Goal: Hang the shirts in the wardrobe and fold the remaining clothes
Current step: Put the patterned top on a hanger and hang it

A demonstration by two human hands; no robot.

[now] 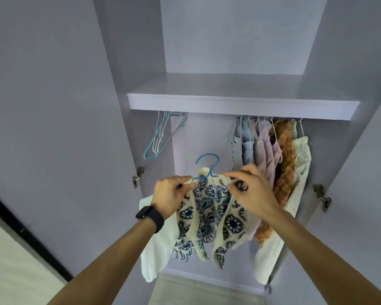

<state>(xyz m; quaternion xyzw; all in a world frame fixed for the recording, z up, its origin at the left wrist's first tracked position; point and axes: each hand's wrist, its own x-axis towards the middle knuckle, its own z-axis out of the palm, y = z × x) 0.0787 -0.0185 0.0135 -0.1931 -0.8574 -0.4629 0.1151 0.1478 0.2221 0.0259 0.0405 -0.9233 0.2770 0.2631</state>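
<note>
Left hand (171, 194), right hand (251, 191) each pinch patterned top (209, 219) on blue hanger (207, 164).

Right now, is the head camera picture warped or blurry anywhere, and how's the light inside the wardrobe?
Head view: wide-angle warp slants the sides of the wardrobe; light soft and even, no glare, dimmer under the shelf; patterned top, blue hanger and left hand fairly sharp; right hand slightly smeared at the fingers.

Empty hangers (161, 135) hang left under the shelf (243, 104), hung clothes (271, 155) right.
</note>
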